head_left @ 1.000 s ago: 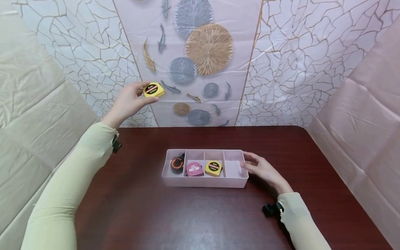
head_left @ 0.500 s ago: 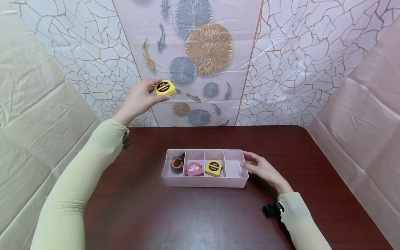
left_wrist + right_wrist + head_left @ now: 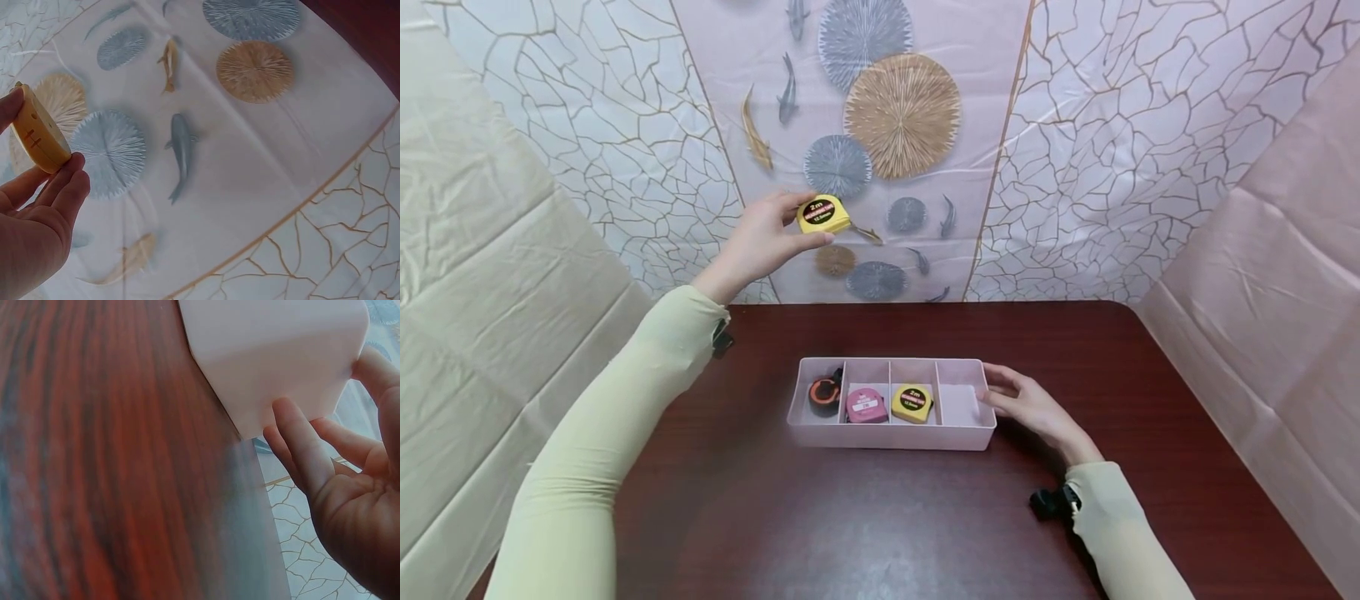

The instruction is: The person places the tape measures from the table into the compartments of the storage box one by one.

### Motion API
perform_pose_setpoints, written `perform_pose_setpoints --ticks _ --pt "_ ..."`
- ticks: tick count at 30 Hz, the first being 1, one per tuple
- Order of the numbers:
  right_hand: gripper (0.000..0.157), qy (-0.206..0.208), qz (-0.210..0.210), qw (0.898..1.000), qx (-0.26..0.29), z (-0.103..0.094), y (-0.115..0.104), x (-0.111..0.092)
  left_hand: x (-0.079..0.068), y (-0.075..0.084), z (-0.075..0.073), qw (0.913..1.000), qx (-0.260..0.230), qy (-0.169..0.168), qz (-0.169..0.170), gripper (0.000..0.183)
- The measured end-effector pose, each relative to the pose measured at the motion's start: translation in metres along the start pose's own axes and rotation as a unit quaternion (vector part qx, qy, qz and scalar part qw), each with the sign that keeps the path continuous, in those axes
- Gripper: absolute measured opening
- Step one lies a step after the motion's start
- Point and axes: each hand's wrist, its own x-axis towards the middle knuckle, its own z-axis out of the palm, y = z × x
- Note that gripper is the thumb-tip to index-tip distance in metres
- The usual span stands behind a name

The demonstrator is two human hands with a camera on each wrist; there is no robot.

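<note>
High over the far part of the table, my left hand [image 3: 767, 233] pinches a yellow tape measure [image 3: 823, 214] between thumb and fingers. The left wrist view shows the tape measure [image 3: 40, 132] edge-on at the fingertips. On the table stands a pale pink divided box [image 3: 887, 437]. A black and orange tape measure [image 3: 825, 396] lies in its leftmost compartment, a pink tape measure [image 3: 867, 406] in the second, and another yellow tape measure [image 3: 913, 403] in the third. My right hand [image 3: 1037, 412] grips the box's right end; in the right wrist view fingers [image 3: 294, 428] touch its outer wall.
The dark red-brown table [image 3: 880, 517] reaches back to a patterned cloth [image 3: 895, 275] hanging behind it. Plain cloth [image 3: 1255, 250] hangs along the right side, and more cloth [image 3: 490, 275] along the left. Nothing else lies around the box.
My left hand has moved to the right, carrying the yellow tape measure closer to above the box. The right hand and the box have stayed where they were.
</note>
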Motion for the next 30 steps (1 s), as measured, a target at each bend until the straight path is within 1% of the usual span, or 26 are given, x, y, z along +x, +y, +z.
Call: perform_pose_setpoints --ticks 7,12,14,20,24,30 --pt "0.069 0.004 0.000 1.000 0.002 -0.001 -0.001 -0.001 0.003 0.014 0.003 1.0000 0.003 -0.004 0.008 0.071" --pt "0.068 0.003 0.004 1.000 0.004 0.000 -0.001 -0.001 0.004 0.022 0.010 0.9997 0.005 0.000 0.025 0.069" --pt "0.067 0.002 0.007 1.000 0.003 0.000 -0.001 -0.001 0.005 0.024 0.013 0.9995 0.013 0.000 0.030 0.068" --pt "0.069 0.003 0.011 1.000 0.000 0.000 -0.002 -0.001 0.011 0.031 0.022 0.9990 0.022 -0.012 0.037 0.072" --pt "0.070 0.004 0.010 1.000 0.001 -0.001 -0.002 -0.001 0.016 0.039 0.027 0.9987 0.018 -0.013 0.046 0.074" --pt "0.070 0.002 0.009 1.000 0.005 0.000 -0.001 -0.001 0.023 0.051 0.034 0.9982 0.010 -0.020 0.056 0.073"
